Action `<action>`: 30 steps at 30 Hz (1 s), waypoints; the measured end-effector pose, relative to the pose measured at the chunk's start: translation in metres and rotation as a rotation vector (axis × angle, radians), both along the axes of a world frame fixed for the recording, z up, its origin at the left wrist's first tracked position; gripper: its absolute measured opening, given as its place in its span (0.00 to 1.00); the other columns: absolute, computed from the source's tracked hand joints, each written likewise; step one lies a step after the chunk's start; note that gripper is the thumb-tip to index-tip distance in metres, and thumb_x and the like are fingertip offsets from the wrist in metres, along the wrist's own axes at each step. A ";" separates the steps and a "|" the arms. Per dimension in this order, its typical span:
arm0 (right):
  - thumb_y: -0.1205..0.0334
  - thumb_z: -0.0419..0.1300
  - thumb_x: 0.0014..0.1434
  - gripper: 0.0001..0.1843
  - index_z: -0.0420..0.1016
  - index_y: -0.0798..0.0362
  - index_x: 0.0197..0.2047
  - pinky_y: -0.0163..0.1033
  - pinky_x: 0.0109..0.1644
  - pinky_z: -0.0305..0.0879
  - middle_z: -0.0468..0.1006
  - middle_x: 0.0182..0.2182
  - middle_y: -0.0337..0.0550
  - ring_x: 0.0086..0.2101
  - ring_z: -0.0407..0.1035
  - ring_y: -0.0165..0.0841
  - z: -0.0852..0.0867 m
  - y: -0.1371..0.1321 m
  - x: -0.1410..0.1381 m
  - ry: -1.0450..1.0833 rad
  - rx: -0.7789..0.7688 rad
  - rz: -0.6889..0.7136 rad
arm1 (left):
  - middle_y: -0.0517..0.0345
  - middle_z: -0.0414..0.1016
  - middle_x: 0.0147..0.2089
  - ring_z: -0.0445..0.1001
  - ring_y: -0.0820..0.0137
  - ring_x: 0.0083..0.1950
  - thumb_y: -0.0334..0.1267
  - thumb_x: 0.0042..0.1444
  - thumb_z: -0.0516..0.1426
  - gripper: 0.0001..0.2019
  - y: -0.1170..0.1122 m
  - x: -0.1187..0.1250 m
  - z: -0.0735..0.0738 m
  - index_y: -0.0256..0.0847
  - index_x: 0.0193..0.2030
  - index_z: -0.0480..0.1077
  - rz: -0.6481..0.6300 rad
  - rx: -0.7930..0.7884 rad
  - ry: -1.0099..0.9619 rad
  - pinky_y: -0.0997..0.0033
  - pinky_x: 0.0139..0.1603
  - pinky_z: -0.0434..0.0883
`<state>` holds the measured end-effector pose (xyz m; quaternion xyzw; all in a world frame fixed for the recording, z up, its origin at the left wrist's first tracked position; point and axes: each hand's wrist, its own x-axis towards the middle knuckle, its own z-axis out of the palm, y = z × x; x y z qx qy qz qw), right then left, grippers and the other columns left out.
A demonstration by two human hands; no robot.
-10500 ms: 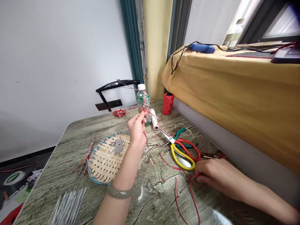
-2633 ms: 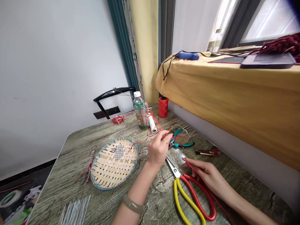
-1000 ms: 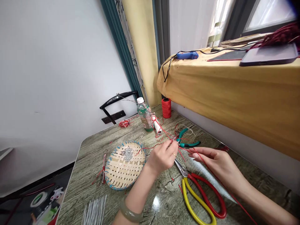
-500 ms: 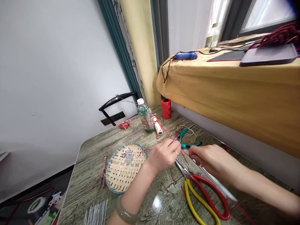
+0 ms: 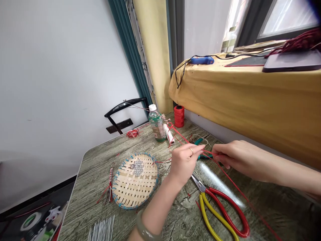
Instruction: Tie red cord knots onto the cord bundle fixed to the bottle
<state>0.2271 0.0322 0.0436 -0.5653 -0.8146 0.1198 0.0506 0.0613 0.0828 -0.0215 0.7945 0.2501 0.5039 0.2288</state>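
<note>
Evenly, with my left hand (image 5: 185, 162) pinching the red cord (image 5: 182, 135) and my right hand's (image 5: 234, 159) curled fingers gripping it near the table's (image 5: 92, 167) right edge, I'd draw it snug, clear of the scissors (image 5: 200, 186).

Inside the oval woven bamboo basket (image 5: 130, 194): small round silvery pieces (image 5: 137, 168). To its right — thin red cord (image 5: 235, 185) and metal scissors with red and yellow handles (image 5: 200, 186). Front-left — thin straight silver rods (image 5: 101, 229).

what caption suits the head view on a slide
Left hand and right hand hold red cord over a table with scissors, a basket and a bottle.
</note>
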 end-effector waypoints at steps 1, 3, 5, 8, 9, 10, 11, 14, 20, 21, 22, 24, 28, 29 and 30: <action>0.66 0.46 0.59 0.12 0.55 0.51 0.23 0.32 0.23 0.45 0.63 0.16 0.34 0.18 0.52 0.26 0.000 -0.002 0.002 -0.009 0.006 -0.011 | 0.53 0.78 0.32 0.75 0.73 0.31 0.30 0.54 0.55 0.08 0.000 0.003 0.001 0.35 0.37 0.75 -0.005 -0.009 -0.013 0.73 0.32 0.74; 0.63 0.45 0.60 0.13 0.54 0.51 0.24 0.33 0.23 0.44 0.61 0.16 0.34 0.18 0.50 0.26 0.001 -0.008 0.005 -0.020 0.028 -0.020 | 0.53 0.79 0.32 0.75 0.72 0.32 0.30 0.54 0.55 0.08 0.001 0.008 0.006 0.36 0.35 0.75 -0.023 -0.022 -0.023 0.72 0.34 0.74; 0.61 0.44 0.61 0.13 0.54 0.51 0.25 0.34 0.23 0.44 0.61 0.17 0.34 0.18 0.48 0.26 0.000 -0.013 0.008 -0.028 0.079 -0.023 | 0.53 0.79 0.33 0.75 0.72 0.33 0.30 0.54 0.54 0.07 0.000 0.011 0.011 0.36 0.33 0.75 -0.048 -0.034 -0.014 0.71 0.36 0.74; 0.62 0.43 0.62 0.10 0.55 0.51 0.28 0.34 0.24 0.46 0.64 0.19 0.35 0.19 0.51 0.27 -0.007 -0.021 0.015 -0.036 0.172 -0.001 | 0.53 0.78 0.33 0.75 0.71 0.35 0.29 0.54 0.55 0.07 -0.004 0.013 0.017 0.37 0.33 0.74 -0.095 -0.058 0.020 0.70 0.38 0.74; 0.63 0.44 0.62 0.09 0.57 0.51 0.29 0.34 0.24 0.47 0.65 0.20 0.36 0.20 0.53 0.27 -0.009 -0.023 0.017 -0.037 0.200 0.008 | 0.54 0.78 0.33 0.75 0.71 0.35 0.29 0.53 0.55 0.06 -0.005 0.014 0.018 0.37 0.32 0.74 -0.111 -0.066 0.033 0.70 0.38 0.74; 0.64 0.44 0.61 0.07 0.58 0.51 0.31 0.34 0.24 0.48 0.66 0.21 0.36 0.20 0.55 0.27 -0.011 -0.025 0.018 -0.036 0.225 0.017 | 0.55 0.78 0.33 0.75 0.72 0.34 0.29 0.53 0.55 0.06 -0.007 0.014 0.019 0.37 0.32 0.74 -0.124 -0.074 0.045 0.71 0.37 0.74; 0.65 0.45 0.61 0.06 0.59 0.52 0.32 0.34 0.25 0.50 0.68 0.22 0.37 0.21 0.57 0.27 -0.013 -0.027 0.018 -0.032 0.247 0.025 | 0.55 0.78 0.32 0.75 0.72 0.34 0.28 0.53 0.55 0.06 -0.008 0.014 0.019 0.37 0.32 0.74 -0.135 -0.081 0.056 0.71 0.36 0.74; 0.64 0.45 0.62 0.07 0.62 0.52 0.34 0.34 0.26 0.54 0.71 0.24 0.40 0.21 0.63 0.28 -0.016 -0.031 0.014 0.024 0.314 0.020 | 0.55 0.78 0.31 0.75 0.72 0.33 0.28 0.52 0.55 0.06 -0.010 0.015 0.019 0.36 0.31 0.74 -0.151 -0.095 0.075 0.72 0.35 0.74; 0.59 0.47 0.61 0.12 0.64 0.50 0.46 0.32 0.27 0.61 0.78 0.28 0.39 0.25 0.71 0.30 -0.018 -0.030 0.004 0.218 0.349 -0.091 | 0.55 0.79 0.30 0.75 0.71 0.32 0.24 0.49 0.56 0.07 -0.007 0.013 0.015 0.36 0.29 0.75 -0.143 -0.096 0.088 0.70 0.36 0.73; 0.59 0.47 0.60 0.11 0.66 0.49 0.44 0.32 0.28 0.62 0.78 0.29 0.39 0.26 0.71 0.30 -0.020 -0.029 0.004 0.235 0.352 -0.065 | 0.54 0.79 0.30 0.75 0.71 0.32 0.24 0.49 0.57 0.07 -0.007 0.013 0.015 0.36 0.29 0.75 -0.139 -0.096 0.088 0.70 0.35 0.74; 0.59 0.48 0.60 0.10 0.68 0.49 0.41 0.32 0.29 0.62 0.77 0.31 0.39 0.26 0.71 0.30 -0.022 -0.028 0.004 0.250 0.350 -0.041 | 0.54 0.79 0.30 0.75 0.71 0.31 0.25 0.49 0.57 0.06 -0.007 0.013 0.014 0.36 0.29 0.75 -0.135 -0.097 0.087 0.70 0.35 0.74; 0.59 0.49 0.60 0.09 0.69 0.49 0.36 0.31 0.30 0.62 0.77 0.31 0.39 0.27 0.71 0.29 -0.026 -0.026 0.005 0.281 0.324 -0.019 | 0.54 0.79 0.30 0.75 0.71 0.31 0.26 0.50 0.57 0.06 -0.006 0.013 0.013 0.36 0.29 0.75 -0.127 -0.101 0.086 0.70 0.35 0.74; 0.58 0.50 0.59 0.11 0.67 0.49 0.44 0.31 0.29 0.62 0.77 0.28 0.38 0.24 0.70 0.29 -0.033 -0.024 0.004 0.350 0.252 -0.078 | 0.54 0.79 0.30 0.76 0.70 0.31 0.26 0.49 0.58 0.05 -0.006 0.011 0.009 0.36 0.29 0.75 -0.111 -0.114 0.094 0.70 0.35 0.73; 0.58 0.50 0.59 0.13 0.65 0.50 0.47 0.31 0.28 0.62 0.77 0.27 0.37 0.24 0.70 0.29 -0.034 -0.024 0.004 0.364 0.240 -0.095 | 0.54 0.79 0.29 0.75 0.70 0.31 0.26 0.48 0.58 0.05 -0.005 0.011 0.009 0.36 0.29 0.75 -0.108 -0.117 0.099 0.70 0.35 0.73; 0.58 0.50 0.59 0.15 0.63 0.50 0.49 0.31 0.28 0.62 0.77 0.26 0.37 0.23 0.70 0.29 -0.035 -0.024 0.003 0.373 0.227 -0.109 | 0.54 0.79 0.29 0.75 0.70 0.31 0.25 0.48 0.58 0.05 -0.005 0.011 0.008 0.36 0.29 0.75 -0.107 -0.120 0.105 0.70 0.35 0.73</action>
